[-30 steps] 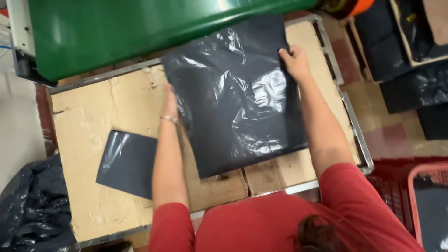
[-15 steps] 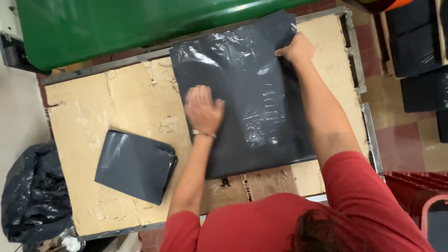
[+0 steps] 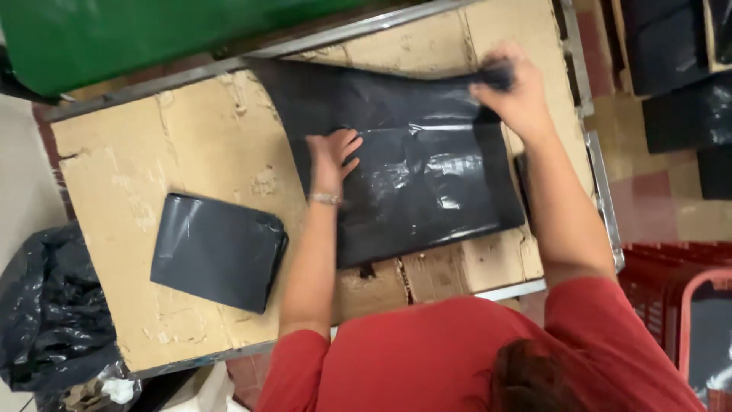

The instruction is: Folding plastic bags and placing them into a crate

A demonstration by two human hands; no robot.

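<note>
A large black plastic bag lies flat on a cardboard-covered table. My left hand presses flat on the bag's left middle, fingers spread, a thin bracelet at the wrist. My right hand pinches the bag's far right corner and lifts its top edge, which is folding over toward me. A smaller folded dark grey bag rests on the cardboard to the left, apart from both hands.
A green machine body runs along the table's far side. A crumpled black bag sits low at the left. Dark bags fill boxes at the right, and a red crate stands at lower right.
My left hand slid right onto the middle of the bag and flattened there. My right hand gripped the far corner and started pulling the top edge over.
</note>
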